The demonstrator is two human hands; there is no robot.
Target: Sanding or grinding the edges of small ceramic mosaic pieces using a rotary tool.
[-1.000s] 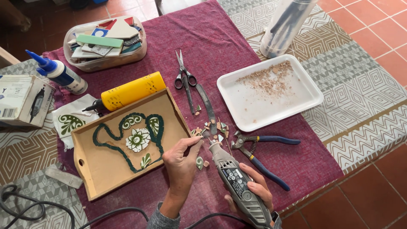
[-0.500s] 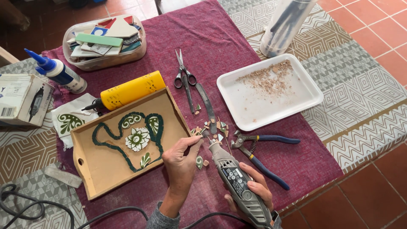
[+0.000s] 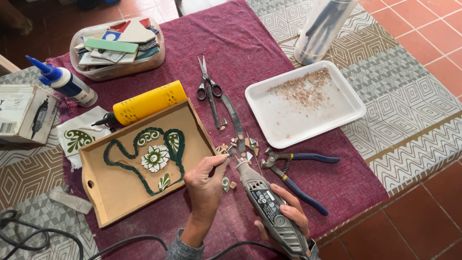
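My right hand (image 3: 288, 216) grips a grey rotary tool (image 3: 267, 207), its tip pointing up-left toward a small tile piece (image 3: 230, 153). That piece is pinched between the thumb and fingers of my left hand (image 3: 206, 185), just right of a wooden tray (image 3: 115, 192). Inside the tray lies a mosaic outline of dark green tiles (image 3: 144, 156) with a white flower tile in its middle. Several tile chips (image 3: 245, 143) are scattered on the maroon cloth (image 3: 250, 62) beside the tool's tip.
Blue-handled nippers (image 3: 298, 171) lie right of the tool. A white foam tray (image 3: 304, 102) holds tile dust. Scissors (image 3: 208, 84), a metal blade (image 3: 234, 119), a yellow tube (image 3: 147, 102), a glue bottle (image 3: 62, 82), a tub of tiles (image 3: 118, 45) and a cardboard box (image 3: 26, 113) surround the work.
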